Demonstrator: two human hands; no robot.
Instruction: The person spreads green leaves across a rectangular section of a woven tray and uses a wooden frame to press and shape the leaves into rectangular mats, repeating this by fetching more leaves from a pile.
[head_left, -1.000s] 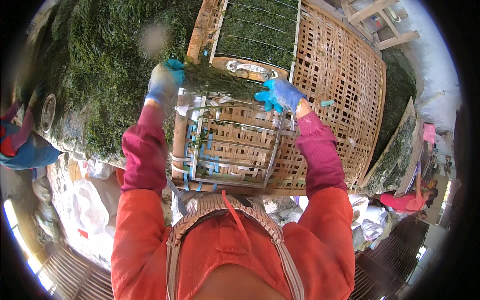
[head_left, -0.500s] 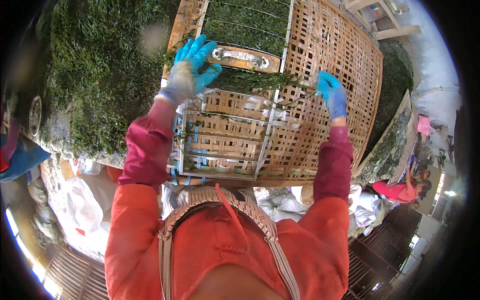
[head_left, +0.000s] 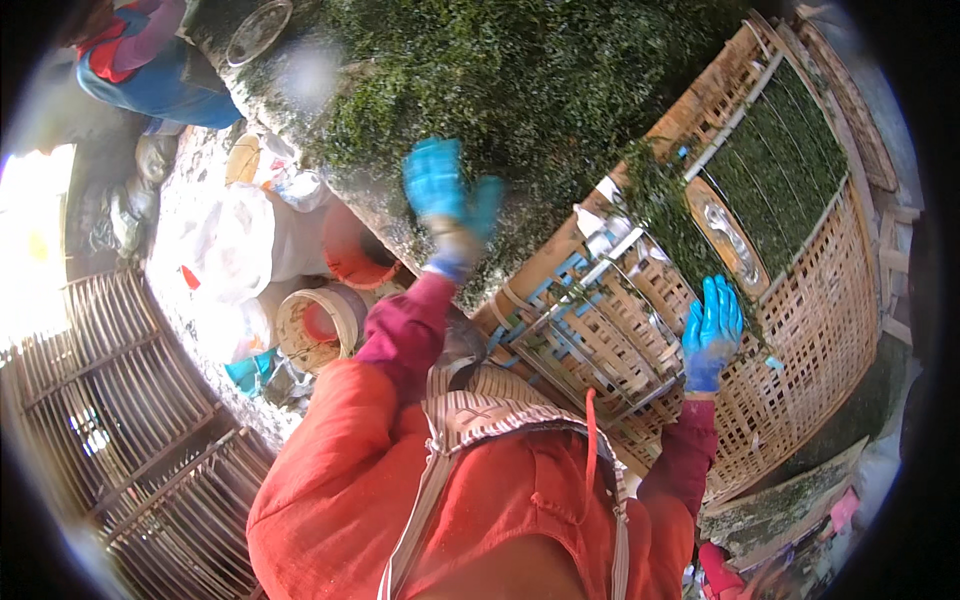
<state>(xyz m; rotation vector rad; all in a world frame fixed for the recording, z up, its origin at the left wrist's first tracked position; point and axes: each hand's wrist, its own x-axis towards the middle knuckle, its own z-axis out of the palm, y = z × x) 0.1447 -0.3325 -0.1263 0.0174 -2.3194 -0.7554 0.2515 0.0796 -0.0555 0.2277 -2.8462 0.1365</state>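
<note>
gloves (head_left: 712, 335): bright blue | sleeves (head_left: 410, 330): maroon | apron (head_left: 420, 500): orange-red | leaves (head_left: 520, 70): dark green | basket (head_left: 800, 290): tan weave

Woven bamboo basket (head_left: 600, 345) tilted, green leaves (head_left: 665, 215) heaped at rim

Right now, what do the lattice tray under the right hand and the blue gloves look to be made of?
The pale tan lattice tray looks like woven bamboo or split cane, matte: thin crossing strips with open gaps. The bright blue gloves on the left hand and right hand seem thin rubber or nitrile, smooth and snug; exact kind unclear.

Head-worn fisheye, close, looking down
</note>
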